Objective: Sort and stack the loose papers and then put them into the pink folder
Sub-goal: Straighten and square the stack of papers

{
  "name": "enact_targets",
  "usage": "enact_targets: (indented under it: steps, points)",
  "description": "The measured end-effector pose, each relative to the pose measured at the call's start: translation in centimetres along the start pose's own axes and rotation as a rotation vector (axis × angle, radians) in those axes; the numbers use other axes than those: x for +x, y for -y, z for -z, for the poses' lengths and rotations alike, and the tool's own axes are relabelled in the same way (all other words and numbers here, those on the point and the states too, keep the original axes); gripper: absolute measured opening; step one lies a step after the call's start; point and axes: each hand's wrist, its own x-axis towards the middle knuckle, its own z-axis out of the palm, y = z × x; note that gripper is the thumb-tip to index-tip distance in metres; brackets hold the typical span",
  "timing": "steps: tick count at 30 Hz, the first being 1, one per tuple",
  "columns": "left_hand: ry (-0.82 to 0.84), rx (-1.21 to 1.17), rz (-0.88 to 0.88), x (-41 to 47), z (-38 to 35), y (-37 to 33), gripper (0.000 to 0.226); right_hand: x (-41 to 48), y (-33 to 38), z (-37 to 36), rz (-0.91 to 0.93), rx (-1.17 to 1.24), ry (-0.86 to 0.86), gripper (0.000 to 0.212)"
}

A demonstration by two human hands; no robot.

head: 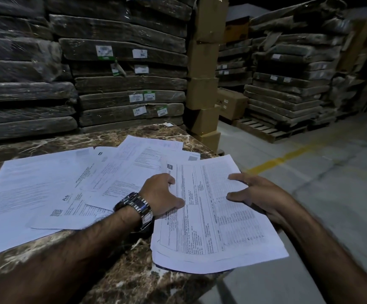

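While most loose papers (pixel 46 183) lie fanned across the marble table (pixel 116 270), a small stack (pixel 217 227) overhangs its right edge. The right hand (pixel 259 194) pinches it; the left hand (pixel 162 194) rests on it bent-fingered, grip unclear. Sorting looks barely begun, and no pink folder shows.

One of the loose papers (pixel 68 205) shows "A2a"; rest unreadable.
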Motion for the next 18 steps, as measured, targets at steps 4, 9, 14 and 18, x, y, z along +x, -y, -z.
enact_targets:
  steps: [4, 9, 14, 18]
  points:
    - [0.005, -0.069, 0.021, 0.1, 0.2, 0.1, 0.066, 0.0, 0.0, 0.2, -0.02, -0.015, 0.084, 0.031]
    - [0.012, -0.249, 0.016, 0.4, 1.0, 0.7, 0.066, -0.3, 0.2, 0.2, 0.065, 0.063, 0.057, 0.027]
    - [-0.027, -0.354, -0.002, 0.8, 3.4, 0.7, 0.071, -0.9, 1.9, 0.8, 0.172, 0.129, 0.089, 0.028]
    - [0.034, -0.454, 0.106, 1.0, 4.6, 1.3, 0.081, -1.0, 4.2, 0.8, 0.214, 0.105, 0.114, 0.028]
